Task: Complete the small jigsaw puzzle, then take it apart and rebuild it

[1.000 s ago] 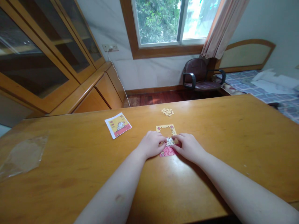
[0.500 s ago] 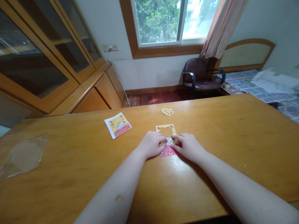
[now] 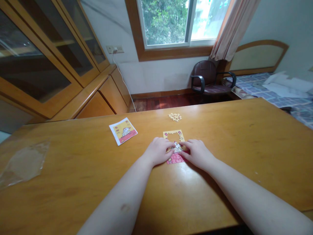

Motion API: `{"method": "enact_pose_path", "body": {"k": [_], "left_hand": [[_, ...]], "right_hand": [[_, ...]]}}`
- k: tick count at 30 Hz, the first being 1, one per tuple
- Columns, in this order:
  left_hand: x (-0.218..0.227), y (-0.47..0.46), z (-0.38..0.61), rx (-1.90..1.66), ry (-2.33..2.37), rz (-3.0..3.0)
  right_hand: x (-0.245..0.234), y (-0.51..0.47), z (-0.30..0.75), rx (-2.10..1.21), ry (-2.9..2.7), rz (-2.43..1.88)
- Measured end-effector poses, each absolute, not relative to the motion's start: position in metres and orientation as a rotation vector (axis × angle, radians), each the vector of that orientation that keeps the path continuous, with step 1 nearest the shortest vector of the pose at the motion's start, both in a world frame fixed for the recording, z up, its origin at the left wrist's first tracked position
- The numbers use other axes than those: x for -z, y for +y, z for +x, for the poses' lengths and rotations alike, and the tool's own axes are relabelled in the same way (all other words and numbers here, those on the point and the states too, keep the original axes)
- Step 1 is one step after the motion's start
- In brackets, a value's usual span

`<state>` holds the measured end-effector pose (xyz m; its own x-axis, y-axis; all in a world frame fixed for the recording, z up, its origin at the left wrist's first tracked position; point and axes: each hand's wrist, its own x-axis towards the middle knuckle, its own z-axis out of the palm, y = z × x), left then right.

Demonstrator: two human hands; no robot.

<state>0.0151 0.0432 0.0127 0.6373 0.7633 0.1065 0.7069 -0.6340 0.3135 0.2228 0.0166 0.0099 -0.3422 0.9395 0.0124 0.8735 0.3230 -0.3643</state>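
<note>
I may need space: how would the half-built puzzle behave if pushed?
The puzzle would probably slide, looking thin and lying flat on the table. Visible seams suggest it could separate, perhaps first at the narrow upper border.

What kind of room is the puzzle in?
It looks like a bedroom, maybe in someone's home. There's a bed with a checked cover, a pink curtain by the window, and a wooden cabinet with glass doors.
</note>
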Motion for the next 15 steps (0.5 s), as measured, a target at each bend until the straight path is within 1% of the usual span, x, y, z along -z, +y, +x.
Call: {"method": "enact_pose_path", "body": {"k": [15], "left_hand": [[-0.0127, 0.0427, 0.0155, -0.344, 1.209, 2.598]], "right_hand": [[-0.0107, 0.017, 0.2227, -0.45, -2.376, -1.657]]}}
